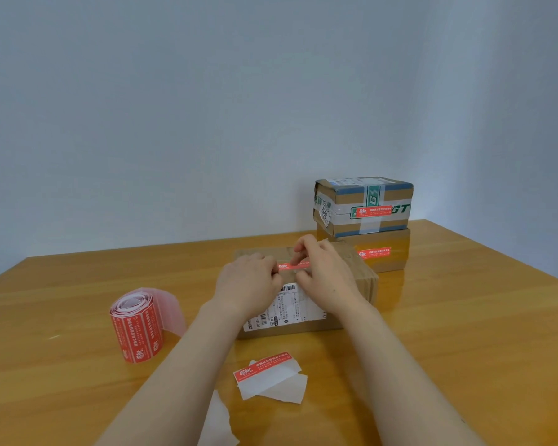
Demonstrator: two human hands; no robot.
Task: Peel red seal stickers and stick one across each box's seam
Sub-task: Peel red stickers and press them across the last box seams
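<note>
A flat cardboard box (361,275) with a white shipping label lies at the table's middle. A red seal sticker (292,267) lies across its top. My left hand (248,281) holds the sticker's left end with curled fingers. My right hand (326,272) pinches its right end, with the forefinger on top of it. Behind on the right, two stacked boxes each carry a red sticker on the front: the upper taped box (364,206) and the lower box (390,252). A roll of red stickers (137,326) stands at the left.
Near the front edge lies a torn backing piece with one red sticker (264,370) on it, plus loose white backing scraps (216,420). The wooden table (464,349) ends at a plain wall behind the boxes.
</note>
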